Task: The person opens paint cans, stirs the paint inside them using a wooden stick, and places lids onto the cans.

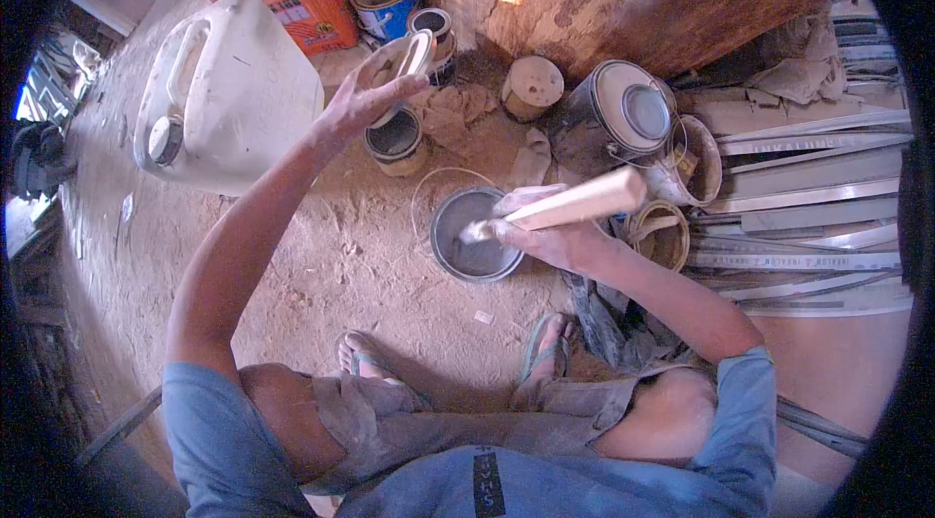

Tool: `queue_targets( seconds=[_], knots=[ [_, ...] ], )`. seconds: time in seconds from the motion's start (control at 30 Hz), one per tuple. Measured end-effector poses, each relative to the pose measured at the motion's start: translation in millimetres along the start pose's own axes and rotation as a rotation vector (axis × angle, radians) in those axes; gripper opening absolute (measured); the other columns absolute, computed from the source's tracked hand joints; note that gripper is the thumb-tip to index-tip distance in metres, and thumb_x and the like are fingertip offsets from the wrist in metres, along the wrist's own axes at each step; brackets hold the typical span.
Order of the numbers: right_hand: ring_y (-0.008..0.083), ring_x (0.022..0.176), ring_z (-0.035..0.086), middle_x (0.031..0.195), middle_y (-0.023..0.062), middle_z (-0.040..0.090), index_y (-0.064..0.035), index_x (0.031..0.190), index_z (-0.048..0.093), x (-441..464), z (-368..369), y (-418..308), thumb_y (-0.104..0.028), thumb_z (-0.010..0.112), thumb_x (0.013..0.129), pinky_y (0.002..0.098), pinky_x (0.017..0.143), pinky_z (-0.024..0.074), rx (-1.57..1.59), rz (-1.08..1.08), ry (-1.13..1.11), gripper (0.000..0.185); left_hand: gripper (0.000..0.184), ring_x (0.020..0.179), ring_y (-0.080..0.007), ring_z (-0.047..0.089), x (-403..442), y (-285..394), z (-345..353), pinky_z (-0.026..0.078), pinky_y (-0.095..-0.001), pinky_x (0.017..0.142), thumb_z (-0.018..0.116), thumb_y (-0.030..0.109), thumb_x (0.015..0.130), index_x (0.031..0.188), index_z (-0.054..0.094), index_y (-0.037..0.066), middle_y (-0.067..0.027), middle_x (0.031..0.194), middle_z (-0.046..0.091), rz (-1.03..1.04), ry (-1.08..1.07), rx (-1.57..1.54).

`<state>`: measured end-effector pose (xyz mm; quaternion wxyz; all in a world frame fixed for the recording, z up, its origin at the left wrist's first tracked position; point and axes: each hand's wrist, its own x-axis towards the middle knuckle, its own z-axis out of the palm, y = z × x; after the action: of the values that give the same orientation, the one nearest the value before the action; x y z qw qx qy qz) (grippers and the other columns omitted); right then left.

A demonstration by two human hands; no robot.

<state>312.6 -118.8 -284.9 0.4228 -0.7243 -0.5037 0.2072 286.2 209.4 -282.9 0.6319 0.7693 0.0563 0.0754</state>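
Observation:
My left hand (368, 101) is closed on a round metal lid (414, 55), held tilted above an open can (393, 136). My right hand (555, 240) grips a pale wooden stick (579, 202) over a grey bucket (477, 260). The stick's top end points up and to the right. A whitish, blurred lower end (475, 232) shows below my fingers, inside the bucket's opening. The bucket's thin wire handle lies out to its upper left.
A large white jerrycan (243, 80) stands at the left. Behind are an orange tin (310, 7), a blue can (386, 7) and a tan can (533, 88). At the right are a lidded bucket (623, 109), a small pot (659, 240) and long metal strips (818, 189).

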Motion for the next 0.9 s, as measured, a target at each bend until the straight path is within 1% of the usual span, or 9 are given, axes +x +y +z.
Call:
queue_targets(
  seconds=[0.17,0.23,0.27,0.3,0.37,0.5,0.63,0.83,0.9],
  knots=[
    [0.0324,0.076,0.070,0.089,0.0135,0.069,-0.0034,0.094,0.066,-10,-11,12,-0.028,0.068,0.090,0.0441,0.070,0.0559,-0.340,-0.193,0.022,0.025,0.092,0.130,-0.0234,0.053,3,-6,-2,0.040,-0.0364,0.110,0.078,0.052,0.083,0.151,0.042,0.003,-0.0135,0.142,0.056,0.001,-0.012,0.010],
    [0.0323,0.079,0.071,0.087,0.0142,0.071,-0.0035,0.088,0.069,-3,-17,-12,-0.029,0.069,0.089,0.0445,0.071,0.0565,-0.274,0.231,-0.188,0.025,0.092,0.130,-0.0233,0.054,3,-5,-2,0.040,-0.0364,0.110,0.078,0.052,0.082,0.151,0.042,0.003,-0.0136,0.142,0.056,0.004,-0.007,0.006],
    [0.0222,0.079,0.066,0.083,0.0087,0.066,-0.0021,0.091,0.067,0,-17,-16,-0.021,0.070,0.087,0.0370,0.075,0.0524,-0.177,0.249,-0.265,0.020,0.092,0.130,-0.0231,0.054,2,-4,-1,0.040,-0.0363,0.110,0.079,0.052,0.082,0.151,0.042,0.003,-0.0135,0.142,0.056,-0.009,0.012,0.008],
    [0.0222,0.079,0.066,0.083,0.0087,0.066,-0.0021,0.091,0.067,-1,-12,-14,-0.021,0.070,0.087,0.0370,0.075,0.0524,-0.176,0.244,-0.265,0.020,0.092,0.130,-0.0229,0.054,1,-3,-2,0.040,-0.0363,0.110,0.079,0.051,0.082,0.151,0.042,0.003,-0.0135,0.142,0.056,-0.023,0.030,0.010],
    [0.0224,0.079,0.066,0.083,0.0093,0.067,-0.0013,0.092,0.067,-5,0,-10,-0.021,0.070,0.088,0.0371,0.076,0.0525,0.106,0.214,-0.070,0.020,0.093,0.129,-0.0226,0.054,1,-3,-3,0.040,-0.0362,0.110,0.079,0.051,0.082,0.152,0.041,0.003,-0.0136,0.142,0.056,-0.015,0.011,-0.011],
    [0.0290,0.085,0.069,0.093,0.0116,0.070,-0.0038,0.090,0.068,9,-14,-4,-0.023,0.068,0.091,0.0394,0.075,0.0555,-0.198,-0.159,-0.040,0.019,0.093,0.129,-0.0217,0.054,1,-6,-3,0.041,-0.0357,0.110,0.080,0.051,0.082,0.152,0.041,0.003,-0.0136,0.141,0.056,-0.015,-0.033,-0.024],
    [0.0308,0.080,0.068,0.082,0.0134,0.068,-0.0020,0.089,0.067,0,-19,-15,-0.029,0.070,0.088,0.0401,0.069,0.0549,-0.290,0.242,-0.135,0.027,0.093,0.128,-0.0210,0.055,-3,-1,-2,0.041,-0.0354,0.110,0.080,0.051,0.082,0.151,0.042,0.002,-0.0132,0.140,0.057,-0.040,0.000,0.007],
    [0.0245,0.080,0.067,0.080,0.0112,0.067,-0.0043,0.089,0.068,-3,5,-14,-0.028,0.069,0.089,0.0384,0.074,0.0529,0.119,0.205,-0.054,0.024,0.091,0.126,-0.0197,0.056,-3,3,0,0.041,-0.0343,0.109,0.081,0.049,0.081,0.150,0.043,0.003,-0.0117,0.139,0.058,-0.003,-0.052,-0.073],
    [0.0264,0.079,0.066,0.077,0.0110,0.064,-0.0058,0.087,0.068,3,5,-5,-0.027,0.068,0.091,0.0382,0.075,0.0529,0.069,0.019,0.048,0.021,0.093,0.125,-0.0194,0.056,-6,7,0,0.042,-0.0338,0.108,0.082,0.050,0.080,0.151,0.043,0.003,-0.0112,0.138,0.058,0.014,-0.038,-0.061]
  ],
)
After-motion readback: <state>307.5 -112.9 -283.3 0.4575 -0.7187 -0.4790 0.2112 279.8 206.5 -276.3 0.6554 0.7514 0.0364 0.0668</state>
